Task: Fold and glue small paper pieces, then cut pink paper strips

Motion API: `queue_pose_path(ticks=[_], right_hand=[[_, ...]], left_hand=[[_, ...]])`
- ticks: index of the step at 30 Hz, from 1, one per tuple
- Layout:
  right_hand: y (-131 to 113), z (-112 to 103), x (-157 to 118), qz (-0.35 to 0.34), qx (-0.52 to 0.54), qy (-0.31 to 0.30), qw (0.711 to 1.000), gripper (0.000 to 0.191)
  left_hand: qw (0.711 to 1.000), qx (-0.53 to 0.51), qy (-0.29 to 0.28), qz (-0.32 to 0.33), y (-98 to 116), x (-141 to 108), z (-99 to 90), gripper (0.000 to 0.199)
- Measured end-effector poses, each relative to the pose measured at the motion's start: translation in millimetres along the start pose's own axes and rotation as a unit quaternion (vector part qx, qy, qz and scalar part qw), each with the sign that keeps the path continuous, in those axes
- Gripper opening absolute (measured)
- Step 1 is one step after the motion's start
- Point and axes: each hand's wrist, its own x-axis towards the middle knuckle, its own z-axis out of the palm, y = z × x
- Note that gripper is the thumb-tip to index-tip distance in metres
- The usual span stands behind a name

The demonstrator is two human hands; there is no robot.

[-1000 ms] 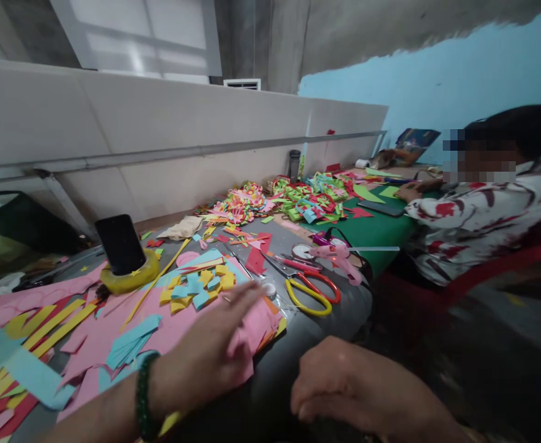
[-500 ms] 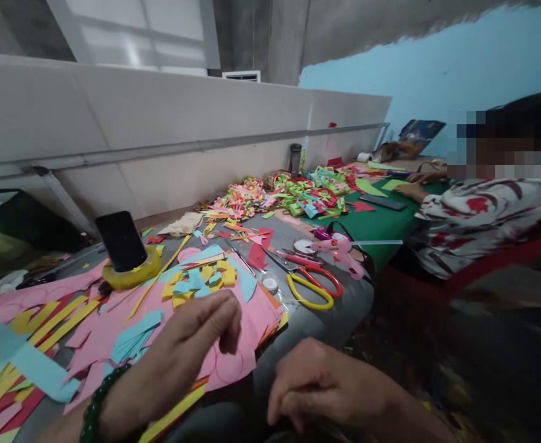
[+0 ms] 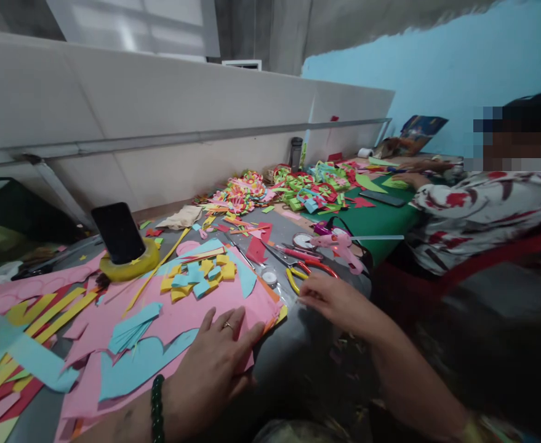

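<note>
Pink sheet (image 3: 256, 301) under the spread left hand (image 3: 217, 354), scissors (image 3: 290, 279) beside the curled right hand (image 3: 337, 301).
At left, yellow strips (image 3: 72, 314) and a light-blue strip (image 3: 30, 357) are seen already cut; farther back, a phone (image 3: 119, 234) is propped in a yellow roll (image 3: 127, 267). On the pink sheet, near the middle of the surface (image 3: 288, 323), blue strips (image 3: 134, 329) are fanned and small blue and yellow pieces (image 3: 200, 288) are heaped, so cutting is judged partly done, with broad areas left whole. By the left hand, laid flat, nothing is gripped. Beyond, colourful pieces (image 3: 237, 200) are piled, apparently already put together. Right of these, the scissors' handles are met or nearly met by the right hand; whether they are pinched cannot be told. Farther right, a pink glue gun (image 3: 340, 246) is laid.
</note>
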Motion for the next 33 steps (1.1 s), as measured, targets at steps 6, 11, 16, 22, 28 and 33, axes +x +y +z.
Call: queue_pose_path(ticks=[6, 11, 16, 22, 28, 33], right_hand=[[28.3, -52.4, -55.0, 0.072, 0.15, -0.003, 0.986, 0.039], [34.8, -70.8, -97.4, 0.164, 0.223, 0.051, 0.959, 0.041], [-13.7, -44.1, -87.2, -0.008, 0.213, -0.057, 0.975, 0.031], [-76.3, -4.3, -49.5, -0.195, 0.128, 0.003, 0.973, 0.017], [-76.9, -13.4, -44.9, -0.127, 0.276, -0.051, 0.951, 0.072], [-73.8, 7.8, -44.0, -0.149, 0.294, -0.178, 0.927, 0.033]], left_hand=[[1.0, -0.001, 0.008, 0.01, -2.0, 1.2, 3.8, 0.068], [0.999, -0.035, 0.014, 0.013, -2.3, -2.0, -1.3, 0.065], [0.985, -0.152, 0.084, 0.003, 15.6, -12.9, -13.1, 0.058], [0.941, -0.336, 0.009, 0.03, 34.7, -18.8, -20.4, 0.025], [0.861, -0.508, 0.021, -0.003, 28.6, -28.4, -23.3, 0.039], [0.865, -0.484, 0.079, 0.104, 29.0, -21.7, -29.3, 0.025]])
